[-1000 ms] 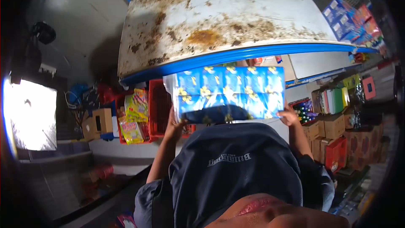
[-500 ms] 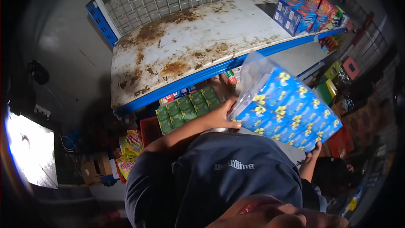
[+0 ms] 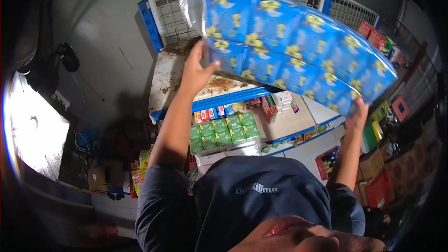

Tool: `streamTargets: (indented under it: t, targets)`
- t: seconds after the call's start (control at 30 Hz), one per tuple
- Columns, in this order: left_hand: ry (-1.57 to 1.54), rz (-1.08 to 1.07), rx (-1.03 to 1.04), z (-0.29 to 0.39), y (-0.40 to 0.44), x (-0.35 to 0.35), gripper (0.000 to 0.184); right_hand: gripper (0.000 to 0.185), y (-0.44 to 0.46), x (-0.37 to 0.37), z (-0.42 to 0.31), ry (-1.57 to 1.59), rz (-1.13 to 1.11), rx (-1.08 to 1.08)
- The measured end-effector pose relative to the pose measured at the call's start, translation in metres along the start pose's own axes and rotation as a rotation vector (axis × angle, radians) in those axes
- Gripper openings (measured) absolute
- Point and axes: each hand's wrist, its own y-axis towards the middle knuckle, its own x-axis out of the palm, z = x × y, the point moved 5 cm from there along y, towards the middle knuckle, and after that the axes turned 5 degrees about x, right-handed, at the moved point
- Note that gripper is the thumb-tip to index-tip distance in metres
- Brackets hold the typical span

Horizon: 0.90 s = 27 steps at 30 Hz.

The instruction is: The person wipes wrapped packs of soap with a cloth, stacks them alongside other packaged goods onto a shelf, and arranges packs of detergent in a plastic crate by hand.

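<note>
A large clear-wrapped blue pack [image 3: 289,46] with yellow flowers is held up in front of the rusty white shelf top [image 3: 165,72], tilted down to the right. My left hand [image 3: 197,69] grips its lower left end, near the loose plastic flap. At its lower right corner, my right hand [image 3: 357,113] holds the edge with the fingers partly hidden. The pack covers much of the shelf top. Below the shelf's blue edge [image 3: 228,100], close to my chest, lies a green pack [image 3: 225,133] of similar make.
Small boxes [image 3: 214,113] and cartons [image 3: 277,105] stand on the lower shelf. A wire grid [image 3: 175,14] backs the upper shelf, with red boxes [image 3: 366,29] at its right end. Cardboard boxes [image 3: 373,164] and a red crate [image 3: 380,189] are at right; a bright lamp [image 3: 35,126] is at left.
The blue pack has risen from beside the shelf's front edge to above the shelf top, and both hands have gone up with it. More of the green pack and lower shelf shows.
</note>
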Motion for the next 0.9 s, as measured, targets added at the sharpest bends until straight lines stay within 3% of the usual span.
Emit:
streamTargets:
  t: [0.1,0.17,0.27,0.43,0.53,0.63,0.73,0.77,0.83,0.9]
  targets:
    - [-0.105,0.143,-0.151,-0.044,0.002,-0.037,0.060,0.065,0.029,0.089,0.015,-0.069,-0.152,0.037]
    - [-0.061,0.070,-0.256,-0.079,-0.003,-0.053,0.058,0.067,0.049,0.124,0.039,-0.129,-0.262,0.110]
    - [0.039,0.222,-0.210,-0.061,-0.007,-0.066,0.060,0.069,0.076,0.170,0.055,-0.278,-0.415,0.186]
    - [0.194,0.245,-0.267,-0.082,0.004,-0.089,0.077,0.074,0.118,0.220,0.097,-0.359,-0.606,0.255]
    - [0.339,0.337,-0.308,-0.085,0.002,-0.098,0.082,0.076,0.122,0.243,0.105,-0.370,-0.626,0.357]
    - [0.840,0.295,-0.323,-0.095,-0.005,-0.100,0.086,0.079,0.122,0.241,0.118,-0.307,-0.584,0.313]
    - [0.907,0.159,-0.496,-0.067,-0.009,-0.089,0.088,0.080,0.105,0.239,0.099,-0.281,-0.575,0.285]
    - [0.912,0.157,-0.505,-0.074,-0.012,-0.090,0.088,0.079,0.098,0.239,0.089,-0.306,-0.590,0.223]
    - [0.130,0.026,-0.513,-0.100,-0.014,-0.078,0.088,0.078,0.078,0.233,0.079,-0.316,-0.560,0.107]
    - [0.285,-0.097,-0.419,-0.090,-0.011,-0.071,0.087,0.078,0.050,0.223,0.067,-0.362,-0.479,-0.016]
